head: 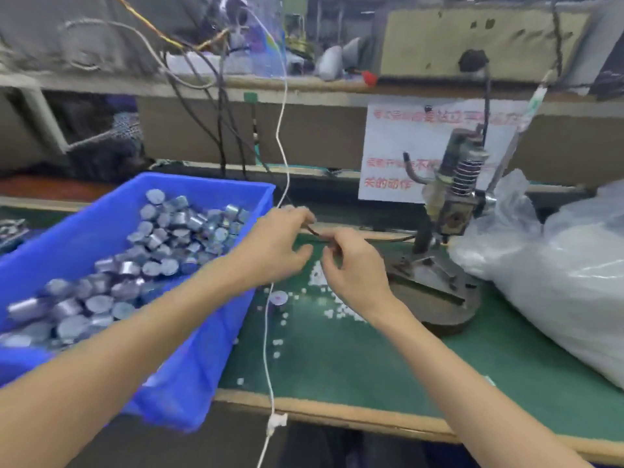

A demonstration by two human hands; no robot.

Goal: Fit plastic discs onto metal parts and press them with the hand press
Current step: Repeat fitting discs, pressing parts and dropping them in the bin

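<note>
Both sets of fingers are curled and closed on one thin dark strand [315, 233] just above frame centre. My left hand [280, 244] pinches its upper end and my right hand [351, 265] its lower end. The blur keeps me from telling what the strand is. Neither hand holds a disc or a metal part.

Just below my right hand, small white pieces lie loose on the green mat [354, 359]. I take these for the plastic discs [339, 312], with one larger pale round piece [278, 297] near the hanging white cable [282, 146]. They look light and thin, so I expect them to skate about on the mat. I would slide one to a fingertip and lift it by the rim rather than pressing down on it.

The metal parts [158, 251] fill the blue bin [182, 376] at the left of the frame. They are short shiny cylinders, probably dense and slick, and best gripped round the side wall with the flat face up.

The hand press [449, 204] stands right of centre, near my right hand, with a paper sign [388, 146] behind it. A bulging plastic bag [557, 265] sits at the right edge.
</note>
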